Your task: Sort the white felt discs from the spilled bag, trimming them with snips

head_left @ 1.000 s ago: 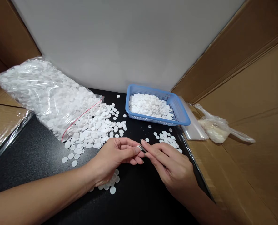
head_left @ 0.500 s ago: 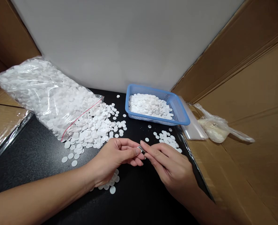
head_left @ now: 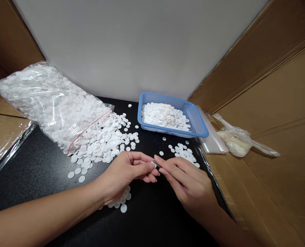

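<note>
My left hand [head_left: 134, 167] pinches a small white disc [head_left: 154, 165] between thumb and fingers, over the black tabletop. Fingertip to fingertip with it, my right hand [head_left: 187, 178] is closed on a thin, dark grey, blade-like piece [head_left: 156, 163] that touches the disc. Most of that piece is hidden by the fingers. Under my left wrist lies a small group of white discs [head_left: 123, 208]. A bigger heap of them [head_left: 108, 140] spreads from the mouth of a clear plastic bag [head_left: 52, 103], and more discs [head_left: 183, 152] lie beyond my right hand.
At the back, a blue perforated basket [head_left: 201, 128] holds a pile of white discs. Right of it are flat clear plastic bags [head_left: 214, 140] and a knotted bag with pale contents [head_left: 236, 142]. Cardboard [head_left: 278, 113] walls the right side; a grey-white wall [head_left: 137, 44] stands behind.
Almost nothing differs. Both hands stay in place with the disc and the grey piece touching between the fingertips.
</note>
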